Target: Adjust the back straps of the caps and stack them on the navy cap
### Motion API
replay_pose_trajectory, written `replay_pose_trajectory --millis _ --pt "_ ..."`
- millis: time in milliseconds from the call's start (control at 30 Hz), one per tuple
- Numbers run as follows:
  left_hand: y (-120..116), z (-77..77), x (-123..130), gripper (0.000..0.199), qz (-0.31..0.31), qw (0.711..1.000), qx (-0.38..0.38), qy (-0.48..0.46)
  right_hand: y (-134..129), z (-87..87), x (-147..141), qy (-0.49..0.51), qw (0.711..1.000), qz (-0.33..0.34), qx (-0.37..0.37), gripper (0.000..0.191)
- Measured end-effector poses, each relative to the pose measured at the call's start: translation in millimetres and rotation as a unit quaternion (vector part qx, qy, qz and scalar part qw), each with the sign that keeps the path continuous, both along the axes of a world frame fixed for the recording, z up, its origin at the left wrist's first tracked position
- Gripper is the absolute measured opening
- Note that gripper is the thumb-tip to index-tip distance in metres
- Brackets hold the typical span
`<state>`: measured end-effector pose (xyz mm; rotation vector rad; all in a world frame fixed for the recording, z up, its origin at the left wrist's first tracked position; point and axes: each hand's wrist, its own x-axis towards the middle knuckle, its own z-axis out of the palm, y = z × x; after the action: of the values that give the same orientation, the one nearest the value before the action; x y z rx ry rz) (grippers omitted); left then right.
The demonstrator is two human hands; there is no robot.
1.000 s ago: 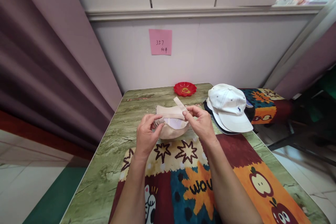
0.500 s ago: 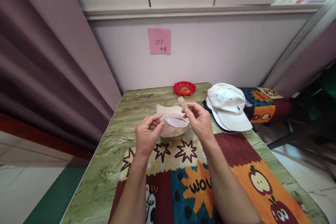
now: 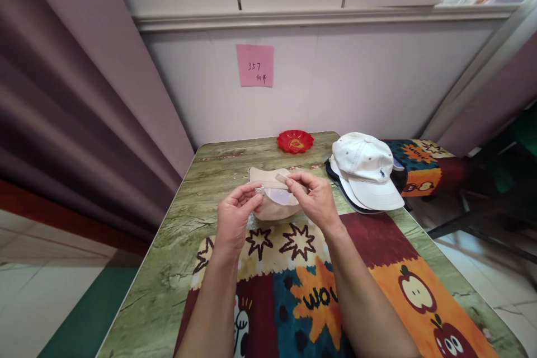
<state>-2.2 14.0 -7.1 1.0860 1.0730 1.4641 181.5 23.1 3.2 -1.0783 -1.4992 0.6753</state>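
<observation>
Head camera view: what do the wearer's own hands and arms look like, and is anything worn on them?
The left hand and right hand are bare, with no gloves and no rings that I can make out. The left forearm and right forearm show no sleeves, watch or bracelet down to the picture's edge.
</observation>
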Motion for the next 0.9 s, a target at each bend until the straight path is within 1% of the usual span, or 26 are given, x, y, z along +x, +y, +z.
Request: replay_pose_trajectory --millis 100,200,367,467,533,600,733,800,900 --pt "0 0.5 0 0.035 0.034 0.999 -0.024 -0.018 -2 3.1 1 -0.011 1.0 -0.01 -0.004 0.019" --pt "1 0.1 -1 0.036 0.06 0.996 -0.049 -0.034 -2 4.0 0 0.002 1.0 -0.018 -0.011 0.021" --pt "1 -1.7 -1 0.03 0.052 0.996 -0.054 -0.044 -2 3.5 -1 0.029 0.999 -0.023 -0.037 0.025" --pt "0 -2.2 1 0.025 0.063 0.997 -0.043 -0.022 -3 4.4 -1 0.016 0.999 -0.03 -0.027 0.023" --pt "0 -2.0 2 0.025 0.067 0.996 -0.042 -0.034 -4 4.8 -1 0.001 0.999 -0.035 -0.02 0.022" --pt "1 -1.5 3 0.029 0.056 0.994 -0.057 -0.078 -4 4.4 -1 -0.016 0.999 -0.035 -0.018 0.021" --pt "4 -2.1 3 0.031 0.0 0.978 -0.121 -0.172 -5 2.2 -4 -0.071 0.997 -0.014 -0.03 0.014" --pt "5 -3.2 3 0.03 -0.017 0.972 -0.137 -0.188 -5 1.7 -8 -0.095 0.995 -0.01 -0.037 0.013" --pt "5 -4.5 2 0.03 -0.019 0.973 -0.137 -0.186 -7 2.0 -13 -0.112 0.993 -0.014 -0.039 0.014"
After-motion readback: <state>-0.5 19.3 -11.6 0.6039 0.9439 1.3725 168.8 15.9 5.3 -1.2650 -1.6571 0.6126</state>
